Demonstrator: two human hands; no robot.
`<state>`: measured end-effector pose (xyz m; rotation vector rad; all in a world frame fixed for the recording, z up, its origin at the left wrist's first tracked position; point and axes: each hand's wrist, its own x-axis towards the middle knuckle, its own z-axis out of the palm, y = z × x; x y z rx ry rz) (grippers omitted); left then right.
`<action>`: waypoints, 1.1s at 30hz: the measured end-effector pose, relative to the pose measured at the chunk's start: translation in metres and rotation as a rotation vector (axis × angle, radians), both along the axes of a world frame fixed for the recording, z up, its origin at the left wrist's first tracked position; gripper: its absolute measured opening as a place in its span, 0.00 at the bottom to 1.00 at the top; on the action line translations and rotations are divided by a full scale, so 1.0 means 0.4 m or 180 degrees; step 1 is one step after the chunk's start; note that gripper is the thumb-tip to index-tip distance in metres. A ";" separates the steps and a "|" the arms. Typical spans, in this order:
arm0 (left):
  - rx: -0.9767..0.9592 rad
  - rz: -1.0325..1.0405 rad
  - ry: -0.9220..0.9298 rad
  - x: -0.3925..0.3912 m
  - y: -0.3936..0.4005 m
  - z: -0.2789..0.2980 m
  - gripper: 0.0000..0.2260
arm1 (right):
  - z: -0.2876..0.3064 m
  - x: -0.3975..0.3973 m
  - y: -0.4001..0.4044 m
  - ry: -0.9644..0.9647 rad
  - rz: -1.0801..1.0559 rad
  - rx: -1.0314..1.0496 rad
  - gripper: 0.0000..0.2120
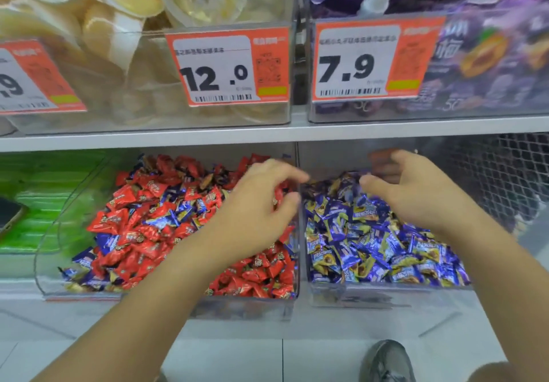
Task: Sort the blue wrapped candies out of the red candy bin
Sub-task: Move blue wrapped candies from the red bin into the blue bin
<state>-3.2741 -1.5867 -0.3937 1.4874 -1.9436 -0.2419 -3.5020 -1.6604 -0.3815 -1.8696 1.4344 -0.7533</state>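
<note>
Left hand point(261, 200) loosely spread over red candy bin point(53, 233), right hand point(410, 191) likewise over blue candies point(371, 248).

We see the clear red candy bin point(166, 298) heaped with red candies point(127, 221); blue wrapped candies point(178, 212) lie scattered through its middle and along its front-left corner.

Lower shelf point(148, 304) carries red candy bin point(166, 292), blue candy bin point(386, 295), side by side.
</note>
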 end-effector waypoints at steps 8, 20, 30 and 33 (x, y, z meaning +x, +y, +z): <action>0.0926 0.0307 -0.1122 0.195 0.049 -0.072 0.22 | 0.028 0.211 0.130 0.0291 0.0781 -0.1219 0.04; 0.0832 0.0570 -0.0594 0.328 0.104 -0.036 0.10 | -0.036 0.480 0.020 0.1714 0.1822 -0.0741 0.33; 0.0883 0.1082 -0.0957 0.390 0.104 -0.031 0.22 | -0.055 0.492 0.001 0.1552 0.1799 -0.0475 0.14; 0.1308 0.0991 -0.1068 0.404 0.103 -0.039 0.28 | -0.050 0.477 0.001 0.1155 0.1614 -0.0567 0.07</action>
